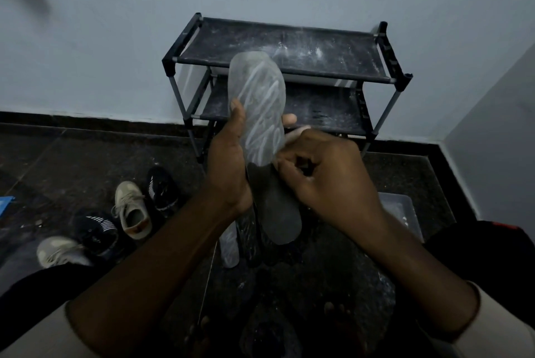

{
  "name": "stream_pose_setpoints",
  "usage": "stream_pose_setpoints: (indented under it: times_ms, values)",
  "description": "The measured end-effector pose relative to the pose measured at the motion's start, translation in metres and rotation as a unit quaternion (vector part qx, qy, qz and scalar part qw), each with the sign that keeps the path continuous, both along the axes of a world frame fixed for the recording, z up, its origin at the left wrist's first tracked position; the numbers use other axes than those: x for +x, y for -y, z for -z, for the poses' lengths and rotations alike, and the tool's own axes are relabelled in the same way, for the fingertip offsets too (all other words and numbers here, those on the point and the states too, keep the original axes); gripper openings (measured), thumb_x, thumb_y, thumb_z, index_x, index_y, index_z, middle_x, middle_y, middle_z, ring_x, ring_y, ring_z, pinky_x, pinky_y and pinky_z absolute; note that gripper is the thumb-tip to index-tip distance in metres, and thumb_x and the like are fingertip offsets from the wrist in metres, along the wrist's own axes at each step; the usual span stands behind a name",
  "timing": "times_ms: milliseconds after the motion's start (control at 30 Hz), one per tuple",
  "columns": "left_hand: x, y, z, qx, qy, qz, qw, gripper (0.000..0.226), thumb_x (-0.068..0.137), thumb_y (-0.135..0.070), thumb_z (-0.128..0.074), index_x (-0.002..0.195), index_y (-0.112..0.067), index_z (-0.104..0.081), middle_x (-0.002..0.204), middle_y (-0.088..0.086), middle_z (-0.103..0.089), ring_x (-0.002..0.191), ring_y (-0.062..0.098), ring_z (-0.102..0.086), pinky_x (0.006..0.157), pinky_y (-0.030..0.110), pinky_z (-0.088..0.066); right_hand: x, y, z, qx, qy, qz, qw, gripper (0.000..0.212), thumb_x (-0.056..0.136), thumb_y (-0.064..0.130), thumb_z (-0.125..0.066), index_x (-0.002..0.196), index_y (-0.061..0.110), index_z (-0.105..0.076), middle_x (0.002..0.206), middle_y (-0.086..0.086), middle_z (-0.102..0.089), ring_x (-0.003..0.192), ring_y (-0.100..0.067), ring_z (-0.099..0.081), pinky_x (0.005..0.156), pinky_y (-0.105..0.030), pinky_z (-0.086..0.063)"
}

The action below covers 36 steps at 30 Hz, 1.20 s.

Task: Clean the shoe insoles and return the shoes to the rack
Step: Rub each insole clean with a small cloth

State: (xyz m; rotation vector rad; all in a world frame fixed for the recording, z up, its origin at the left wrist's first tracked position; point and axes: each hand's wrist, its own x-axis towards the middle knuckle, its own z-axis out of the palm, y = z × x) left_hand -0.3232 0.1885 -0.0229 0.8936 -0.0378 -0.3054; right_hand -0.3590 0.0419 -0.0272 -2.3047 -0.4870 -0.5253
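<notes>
Your left hand grips the grey insole around its narrow middle and holds it upright in front of you, toe end up. The thumb presses along its left edge and your fingertips wrap round from behind, showing just past its right edge. The face turned toward you is streaked with pale, whitish lines. A second, dark insole hangs heel down just below the grey one. Its top end is tucked in behind the grey insole's heel near your left palm, and I cannot tell which fingers carry it. Your right hand sits at the lower right edge of the grey insole with its fingers curled tightly inward. Something pale shows just above the knuckles, but I cannot tell whether those fingers pinch anything or only touch the insole's rim. Behind the insoles stands the black two-shelf rack against the wall, both shelves dusted with white powder. On the dark floor to your left lie four shoes: a beige sneaker beside a black shoe, and nearer you another black shoe next to a pale sneaker. Below your wrists a grey strip lies on the floor, likely another insole. A clear plastic tub sits on the floor behind your right hand.
</notes>
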Motion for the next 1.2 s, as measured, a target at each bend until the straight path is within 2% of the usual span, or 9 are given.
stream_pose_setpoints:
  times_ms: [133, 267, 333, 467, 633, 733, 1000, 1133, 1200]
  values:
    - [-0.002, 0.001, 0.001, 0.019, 0.006, -0.002, 1.0, 0.055, 0.108, -0.046, -0.025, 0.124, -0.005, -0.059, 0.1, 0.014, -0.076, 0.086, 0.024, -0.075, 0.069, 0.035, -0.061, 0.006, 0.009, -0.005, 0.02, 0.015, 0.041, 0.999, 0.011, 0.086, 0.018, -0.069, 0.08, 0.016, -0.078, 0.081, 0.003, -0.071, 0.072, -0.011, -0.065, 0.067, -0.037, -0.054]
    - [-0.002, 0.001, 0.001, 0.021, 0.004, -0.005, 1.0, 0.061, 0.107, -0.05, -0.027, 0.137, -0.004, -0.053, 0.113, 0.019, -0.071, 0.095, 0.029, -0.072, 0.084, 0.045, -0.061, -0.001, -0.002, -0.003, 0.006, -0.006, 0.013, 1.0, 0.01, 0.088, 0.014, -0.072, 0.08, 0.016, -0.079, 0.083, 0.004, -0.071, 0.074, -0.009, -0.065, 0.069, -0.036, -0.054]
    - [0.0, 0.0, 0.001, 0.017, 0.007, -0.003, 1.0, 0.061, 0.106, -0.05, -0.028, 0.141, -0.004, -0.049, 0.114, 0.02, -0.069, 0.096, 0.031, -0.071, 0.084, 0.046, -0.061, -0.004, -0.001, -0.003, 0.004, -0.012, 0.008, 1.0, 0.009, 0.088, 0.014, -0.073, 0.081, 0.016, -0.079, 0.084, 0.005, -0.071, 0.075, -0.008, -0.066, 0.07, -0.034, -0.055]
    - [0.0, 0.001, 0.005, 0.022, 0.014, 0.004, 1.0, 0.064, 0.105, -0.051, -0.029, 0.14, -0.002, -0.05, 0.116, 0.02, -0.069, 0.098, 0.03, -0.07, 0.083, 0.044, -0.06, 0.006, 0.007, -0.008, 0.027, 0.006, 0.048, 0.998, 0.007, 0.086, 0.015, -0.074, 0.082, 0.016, -0.08, 0.081, 0.006, -0.071, 0.071, -0.007, -0.064, 0.069, -0.034, -0.055]
    - [0.002, 0.001, 0.008, 0.019, 0.015, 0.007, 1.0, 0.064, 0.105, -0.054, -0.031, 0.142, -0.005, -0.05, 0.129, 0.027, -0.062, 0.113, 0.044, -0.061, 0.1, 0.058, -0.05, -0.003, -0.002, -0.002, 0.014, -0.018, -0.005, 1.0, 0.008, 0.088, 0.013, -0.073, 0.085, 0.015, -0.08, 0.088, 0.004, -0.073, 0.08, -0.009, -0.068, 0.073, -0.036, -0.056]
    - [0.004, 0.001, 0.01, 0.033, 0.018, -0.001, 0.999, 0.063, 0.106, -0.051, -0.029, 0.138, -0.003, -0.053, 0.118, 0.021, -0.068, 0.102, 0.033, -0.066, 0.094, 0.05, -0.054, 0.004, 0.007, -0.004, 0.024, 0.004, 0.033, 0.999, 0.008, 0.088, 0.016, -0.073, 0.087, 0.016, -0.08, 0.088, 0.005, -0.074, 0.078, -0.007, -0.066, 0.073, -0.036, -0.056]
    - [0.003, -0.001, 0.008, 0.013, 0.009, -0.003, 1.0, 0.06, 0.106, -0.051, -0.029, 0.123, -0.006, -0.063, 0.113, 0.019, -0.07, 0.097, 0.033, -0.069, 0.087, 0.048, -0.058, 0.003, 0.008, -0.003, -0.005, -0.013, -0.005, 1.0, 0.015, 0.086, 0.018, -0.074, 0.1, 0.019, -0.08, 0.098, 0.005, -0.073, 0.089, -0.009, -0.068, 0.078, -0.036, -0.057]
    - [0.003, 0.001, 0.01, 0.018, 0.009, 0.002, 1.0, 0.065, 0.105, -0.055, -0.031, 0.136, -0.002, -0.055, 0.123, 0.024, -0.065, 0.113, 0.042, -0.062, 0.1, 0.056, -0.051, 0.001, 0.002, -0.006, 0.005, -0.007, -0.01, 1.0, 0.011, 0.086, 0.013, -0.075, 0.095, 0.015, -0.08, 0.095, 0.003, -0.074, 0.091, -0.01, -0.068, 0.082, -0.034, -0.057]
    - [0.004, 0.001, 0.009, 0.011, 0.005, 0.003, 1.0, 0.064, 0.105, -0.055, -0.031, 0.139, -0.004, -0.052, 0.123, 0.025, -0.064, 0.114, 0.045, -0.063, 0.098, 0.059, -0.052, -0.003, 0.0, -0.004, -0.001, -0.025, -0.038, 0.999, 0.012, 0.086, 0.014, -0.075, 0.097, 0.016, -0.08, 0.097, 0.005, -0.074, 0.09, -0.007, -0.068, 0.08, -0.032, -0.056]
